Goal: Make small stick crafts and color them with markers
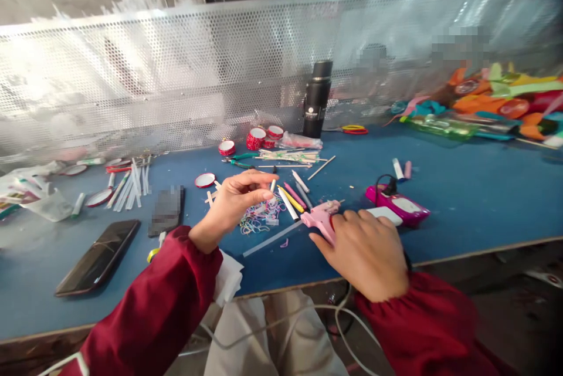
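My right hand (363, 250) is wrapped round the handle of a pink glue gun (320, 216) that rests on the blue table (461, 200). A long glue stick (270, 239) trails from the gun toward me. My left hand (237, 197) hovers above a heap of thin coloured rubber bands (259, 217), with its fingertips pinched together; what they hold is too small to make out. Several coloured sticks (291, 197) lie just beyond the bands.
A black phone (99, 256) and a second phone (166, 210) lie at the left. Red-and-white tape rolls (257, 138), a black flask (316, 99), green pliers (240, 163), a magenta device (402, 205) and white sticks (129, 185) sit on the table. A perforated metal screen (176, 71) stands behind.
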The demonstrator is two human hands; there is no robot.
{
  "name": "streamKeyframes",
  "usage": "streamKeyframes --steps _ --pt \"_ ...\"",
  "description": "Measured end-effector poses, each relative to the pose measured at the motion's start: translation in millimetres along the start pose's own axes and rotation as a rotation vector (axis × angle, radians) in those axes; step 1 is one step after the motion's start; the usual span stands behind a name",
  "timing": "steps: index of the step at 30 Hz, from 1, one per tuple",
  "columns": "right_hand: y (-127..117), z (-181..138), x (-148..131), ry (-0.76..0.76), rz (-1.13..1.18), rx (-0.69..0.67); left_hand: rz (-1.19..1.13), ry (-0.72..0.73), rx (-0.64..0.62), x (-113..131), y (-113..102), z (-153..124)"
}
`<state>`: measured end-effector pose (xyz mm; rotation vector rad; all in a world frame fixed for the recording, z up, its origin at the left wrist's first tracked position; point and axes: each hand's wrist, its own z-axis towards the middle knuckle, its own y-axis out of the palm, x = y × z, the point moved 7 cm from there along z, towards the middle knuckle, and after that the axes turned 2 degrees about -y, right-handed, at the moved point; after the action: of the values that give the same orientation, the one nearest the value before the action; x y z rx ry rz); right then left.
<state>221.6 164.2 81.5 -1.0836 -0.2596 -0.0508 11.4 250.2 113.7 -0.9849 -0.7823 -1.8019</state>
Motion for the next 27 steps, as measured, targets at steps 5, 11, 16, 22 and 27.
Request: streamKeyframes --steps 5,11,16,22,27 --pt "4 17 16 0.042 0.051 0.004 -0.197 -0.084 0.054 -5 -10 2" --pt "14 51 81 0.312 0.728 -0.004 -0.550 -0.156 0.263 -14 -37 7" --pt "-13 62 82 0.343 1.547 0.210 -0.683 -0.263 0.198 -27 -32 6" --pt "-45 14 16 0.214 1.719 0.247 -0.627 -0.334 -0.022 -27 -7 -2" --pt "-43 -14 -7 0.202 1.577 0.198 -0.529 -0.349 -0.083 -29 -2 -4"
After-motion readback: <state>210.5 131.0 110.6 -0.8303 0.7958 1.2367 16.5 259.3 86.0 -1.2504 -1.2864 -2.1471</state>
